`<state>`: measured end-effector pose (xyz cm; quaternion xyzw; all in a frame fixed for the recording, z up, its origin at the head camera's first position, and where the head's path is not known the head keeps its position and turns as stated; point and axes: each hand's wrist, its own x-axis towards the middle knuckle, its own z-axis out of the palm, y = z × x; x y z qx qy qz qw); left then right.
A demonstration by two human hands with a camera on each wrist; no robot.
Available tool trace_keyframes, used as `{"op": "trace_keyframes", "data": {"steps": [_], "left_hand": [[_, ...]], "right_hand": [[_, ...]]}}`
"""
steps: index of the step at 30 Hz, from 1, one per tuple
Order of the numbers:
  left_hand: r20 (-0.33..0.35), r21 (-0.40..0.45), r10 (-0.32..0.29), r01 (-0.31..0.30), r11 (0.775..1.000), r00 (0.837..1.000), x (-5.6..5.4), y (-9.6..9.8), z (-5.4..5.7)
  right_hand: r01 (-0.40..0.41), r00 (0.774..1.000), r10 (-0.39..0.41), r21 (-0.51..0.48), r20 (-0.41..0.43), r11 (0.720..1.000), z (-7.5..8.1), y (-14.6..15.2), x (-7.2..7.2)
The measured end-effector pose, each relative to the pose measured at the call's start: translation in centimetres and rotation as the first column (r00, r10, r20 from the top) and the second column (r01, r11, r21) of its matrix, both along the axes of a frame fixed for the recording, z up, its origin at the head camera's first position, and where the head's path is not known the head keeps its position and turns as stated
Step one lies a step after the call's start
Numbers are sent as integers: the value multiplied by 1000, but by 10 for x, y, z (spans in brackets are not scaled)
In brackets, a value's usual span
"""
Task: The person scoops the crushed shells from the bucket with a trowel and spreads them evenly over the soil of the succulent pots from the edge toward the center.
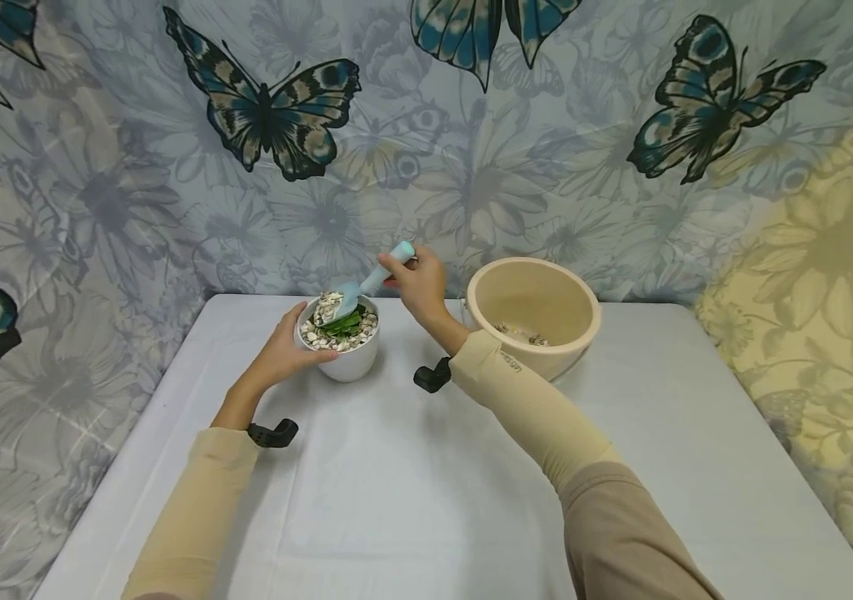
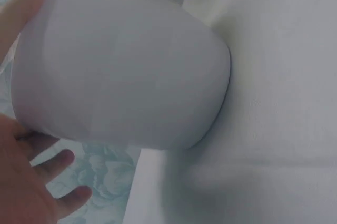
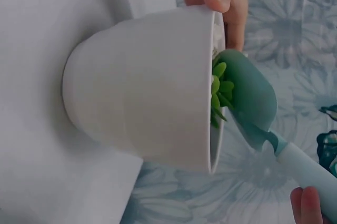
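Observation:
A white flowerpot (image 1: 351, 365) stands on the table with a green succulent (image 1: 341, 325) and pale pebbles at its top. My left hand (image 1: 276, 357) holds the pot from the left, thumb along the near rim and fingers round the far side. In my right hand (image 1: 424, 290) is the handle of a light blue hand trowel (image 1: 377, 279). Its blade, bearing pebbles (image 1: 327, 305), is tipped over the pot's far left part. In the right wrist view the trowel's scoop (image 3: 250, 95) overlaps the rim beside the green leaves (image 3: 218, 87).
A large beige pot (image 1: 486, 287) stands to the right of my right hand, some pebbles (image 1: 524, 335) at its bottom. White cloth covers the table (image 1: 396, 483). A butterfly-patterned curtain (image 1: 396, 192) hangs right behind the table's far edge.

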<state>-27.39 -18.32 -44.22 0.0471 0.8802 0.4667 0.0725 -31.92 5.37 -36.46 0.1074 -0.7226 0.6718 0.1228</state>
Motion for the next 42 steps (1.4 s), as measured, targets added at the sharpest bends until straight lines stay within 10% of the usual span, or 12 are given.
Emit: {"op": "trace_keyframes", "data": {"steps": [15,42], "left_hand": [[44,30,1,-2,1000,999,-1,-3,-1],[40,-9,-13,13,1000,999,-1,-1,0]], "right_hand": [[-6,1000,6,69,-4,998,1,-6,-1],[-35,985,58,-141,163,989,-9,3,-9]]}}
